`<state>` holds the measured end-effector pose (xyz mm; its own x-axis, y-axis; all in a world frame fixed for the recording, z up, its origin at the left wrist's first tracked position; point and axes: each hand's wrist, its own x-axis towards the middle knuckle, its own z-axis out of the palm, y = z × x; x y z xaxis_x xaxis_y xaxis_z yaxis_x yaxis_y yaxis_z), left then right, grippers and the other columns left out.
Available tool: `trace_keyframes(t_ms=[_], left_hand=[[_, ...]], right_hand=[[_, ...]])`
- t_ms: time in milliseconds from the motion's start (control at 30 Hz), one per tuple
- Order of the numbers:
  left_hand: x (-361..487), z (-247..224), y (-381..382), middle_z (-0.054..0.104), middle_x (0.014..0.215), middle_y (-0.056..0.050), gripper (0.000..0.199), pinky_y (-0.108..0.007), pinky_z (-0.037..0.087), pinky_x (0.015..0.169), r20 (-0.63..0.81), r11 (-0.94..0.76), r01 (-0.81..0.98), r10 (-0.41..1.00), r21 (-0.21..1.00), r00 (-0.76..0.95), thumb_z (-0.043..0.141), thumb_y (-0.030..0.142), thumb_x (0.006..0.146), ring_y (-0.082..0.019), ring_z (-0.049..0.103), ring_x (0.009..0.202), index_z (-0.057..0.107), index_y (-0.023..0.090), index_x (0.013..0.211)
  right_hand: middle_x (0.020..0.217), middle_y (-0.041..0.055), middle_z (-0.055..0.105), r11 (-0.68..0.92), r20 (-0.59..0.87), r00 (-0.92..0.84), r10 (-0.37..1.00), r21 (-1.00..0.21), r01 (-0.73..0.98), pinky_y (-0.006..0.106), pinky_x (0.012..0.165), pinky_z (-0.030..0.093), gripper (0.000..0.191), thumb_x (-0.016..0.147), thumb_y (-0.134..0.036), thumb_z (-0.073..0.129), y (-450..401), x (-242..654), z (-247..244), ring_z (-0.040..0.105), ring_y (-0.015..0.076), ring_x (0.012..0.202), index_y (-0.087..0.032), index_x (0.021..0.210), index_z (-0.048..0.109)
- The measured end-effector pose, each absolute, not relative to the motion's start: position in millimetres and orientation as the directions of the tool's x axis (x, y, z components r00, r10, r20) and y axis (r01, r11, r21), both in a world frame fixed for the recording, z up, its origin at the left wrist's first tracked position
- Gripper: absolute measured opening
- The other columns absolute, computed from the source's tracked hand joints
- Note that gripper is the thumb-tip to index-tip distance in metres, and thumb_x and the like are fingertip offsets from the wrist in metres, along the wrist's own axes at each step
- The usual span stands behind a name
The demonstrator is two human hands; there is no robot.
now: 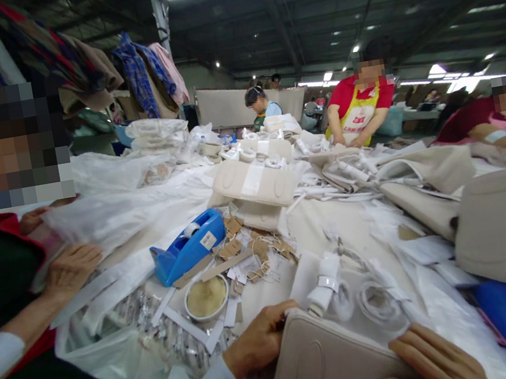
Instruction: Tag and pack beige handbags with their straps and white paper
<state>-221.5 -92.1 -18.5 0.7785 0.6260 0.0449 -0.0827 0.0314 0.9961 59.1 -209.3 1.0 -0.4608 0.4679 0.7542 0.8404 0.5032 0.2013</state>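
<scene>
A beige handbag with a stitched edge and a raised oval on its face is tilted up in front of me. My left hand is closed on its upper left corner, with a white band round the wrist. At the right end, my right hand has its fingers over the top edge and the thumb on the face. Directly behind the bag lie a strap wrapped in white and a coiled strap. The bag's lower edge is out of view.
A blue tape dispenser, a round tin of yellowish paste and brown tags lie to the left. Wrapped beige bags are stacked beyond. At left a co-worker's hand touches clear plastic; other people stand around the table.
</scene>
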Motion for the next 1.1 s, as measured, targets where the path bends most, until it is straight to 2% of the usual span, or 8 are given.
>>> trace_keyframes(t_ms=[233, 367, 500, 567, 667, 800, 933, 1100], left_hand=[[-232, -4, -92, 0.062, 0.087, -0.005, 0.05, -0.027, 0.041, 0.076, -0.001, 0.213, -0.136, 0.54, 0.968, 0.842, 0.063, 0.057, 0.076, -0.018, 0.054, 0.084, 0.065, 0.011, 0.096], [-214, -5, -103, 0.06, 0.073, 0.0, 0.055, -0.021, 0.037, 0.059, -0.141, 0.167, 0.034, 0.689, 0.985, 0.711, 0.087, 0.046, 0.052, -0.013, 0.05, 0.068, 0.066, 0.011, 0.089], [-201, -9, -117, 0.069, 0.083, -0.006, 0.051, -0.027, 0.048, 0.067, -0.213, 0.241, 0.027, 0.796, 0.97, 0.567, 0.082, 0.047, 0.06, -0.019, 0.06, 0.075, 0.069, 0.01, 0.093], [-199, -8, -119, 0.072, 0.087, -0.009, 0.053, -0.029, 0.052, 0.07, -0.225, 0.244, 0.033, 0.824, 0.969, 0.52, 0.083, 0.048, 0.06, -0.022, 0.064, 0.078, 0.071, 0.01, 0.095], [-199, -3, -118, 0.074, 0.087, -0.009, 0.051, -0.03, 0.054, 0.068, -0.247, 0.238, 0.08, 0.849, 0.968, 0.468, 0.084, 0.049, 0.058, -0.023, 0.066, 0.076, 0.073, 0.012, 0.092], [-198, 3, -114, 0.075, 0.081, -0.008, 0.051, -0.028, 0.054, 0.063, -0.26, 0.233, 0.116, 0.858, 0.966, 0.442, 0.085, 0.049, 0.057, -0.022, 0.067, 0.071, 0.074, 0.012, 0.09], [-199, -1, -106, 0.075, 0.081, -0.008, 0.051, -0.027, 0.054, 0.063, -0.257, 0.221, 0.131, 0.863, 0.966, 0.435, 0.086, 0.05, 0.056, -0.022, 0.068, 0.072, 0.073, 0.011, 0.088], [-198, -8, -104, 0.074, 0.074, -0.005, 0.05, -0.026, 0.052, 0.057, -0.291, 0.253, 0.146, 0.871, 0.956, 0.395, 0.087, 0.051, 0.054, -0.021, 0.066, 0.064, 0.072, 0.012, 0.084]], right_hand=[[0.075, 0.0053, 0.069, 0.525, 0.743, -0.411, 0.528, 0.094, 0.846, 0.029, 0.068, 0.049, 0.029, 0.091, -0.046, 0.059, -210, 43, 15, 0.063, 0.0182, 0.07, -0.017, 0.087, 0.063], [0.079, 0.0052, 0.068, 0.475, 0.697, -0.355, 0.623, 0.024, 0.88, 0.029, 0.07, 0.049, 0.03, 0.086, -0.049, 0.066, -214, 41, 11, 0.063, 0.0188, 0.075, -0.018, 0.088, 0.064], [0.082, 0.0052, 0.066, 0.44, 0.673, -0.251, 0.696, -0.123, 0.889, 0.032, 0.075, 0.048, 0.029, 0.086, -0.048, 0.065, -217, 40, 12, 0.06, 0.0196, 0.08, -0.019, 0.09, 0.065], [0.089, 0.0063, 0.066, 0.442, 0.71, -0.134, 0.691, -0.267, 0.856, 0.035, 0.081, 0.048, 0.026, 0.09, -0.043, 0.06, -217, 44, 16, 0.059, 0.0207, 0.087, -0.019, 0.099, 0.064], [0.102, 0.0078, 0.063, 0.303, 0.705, 0.292, 0.646, -0.589, 0.749, 0.037, 0.089, 0.045, 0.022, 0.094, -0.033, 0.052, -222, 58, 18, 0.057, 0.0215, 0.099, -0.019, 0.109, 0.059], [0.091, 0.005, 0.066, 0.078, 0.276, 0.666, 0.693, -0.947, 0.311, 0.034, 0.082, 0.045, 0.023, 0.085, -0.037, 0.059, -231, 83, 6, 0.059, 0.02, 0.087, -0.017, 0.096, 0.065], [0.076, 0.005, 0.07, -0.118, -0.163, 0.397, 0.903, -0.984, -0.136, 0.03, 0.068, 0.044, 0.028, 0.068, -0.037, 0.073, -233, 98, -10, 0.059, 0.0177, 0.069, -0.012, 0.08, 0.073], [0.068, 0.0027, 0.07, -0.193, -0.21, 0.103, 0.972, -0.969, -0.153, 0.026, 0.064, 0.04, 0.023, 0.062, -0.025, 0.074, -220, 112, -11, 0.055, 0.0131, 0.061, -0.012, 0.08, 0.078]])
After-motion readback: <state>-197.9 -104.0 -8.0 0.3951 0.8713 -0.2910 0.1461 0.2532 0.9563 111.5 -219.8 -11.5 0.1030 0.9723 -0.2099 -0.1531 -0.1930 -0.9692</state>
